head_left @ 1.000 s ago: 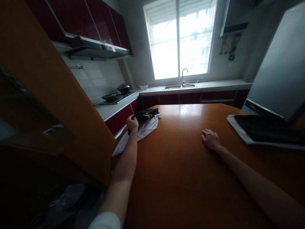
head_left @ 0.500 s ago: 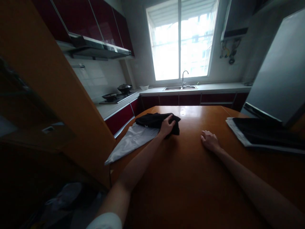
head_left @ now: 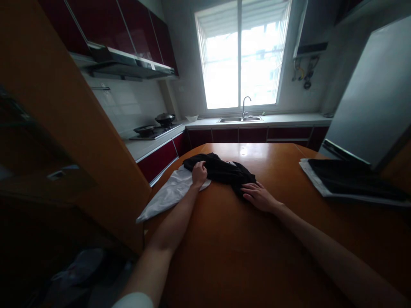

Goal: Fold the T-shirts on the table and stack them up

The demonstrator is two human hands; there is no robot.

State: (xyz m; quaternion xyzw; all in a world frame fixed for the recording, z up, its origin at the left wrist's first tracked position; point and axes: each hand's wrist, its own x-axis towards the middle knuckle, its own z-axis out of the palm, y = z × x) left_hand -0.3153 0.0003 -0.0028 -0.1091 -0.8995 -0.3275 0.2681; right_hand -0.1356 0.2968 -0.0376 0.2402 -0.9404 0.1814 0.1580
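"While the table (head_left: pixel 224 252) fills the foreground, how do its edges run?"

"Rounded at the far corners, with wood stretching wide across the near half. The refrigerator (head_left: pixel 369 94) stands beyond its right side."

"And on top?"

"Near the right side, a folded stack (head_left: pixel 349 177) of black and white cloth. Left of centre lies the black garment (head_left: pixel 221 170), rumpled, partly over the white cloth (head_left: pixel 170 192), whose pointed tip reaches the left edge. Wood runs between garment and stack."

"The hands?"

"The right hand (head_left: pixel 259 196) is spread nearly flat on the garment's right end, resting rather than gripping. The left hand (head_left: pixel 199 173) has its fingers curled at the left part; I can't tell whether it grips."

"Containers?"

"Behind, a double sink (head_left: pixel 241 119) sits in the worktop (head_left: pixel 289 119), its insides hard to read. A lidded pan (head_left: pixel 165 119) on the hob (head_left: pixel 159 132) hides its contents. Nearby stands a white bowl (head_left: pixel 192 118), too small to see into."
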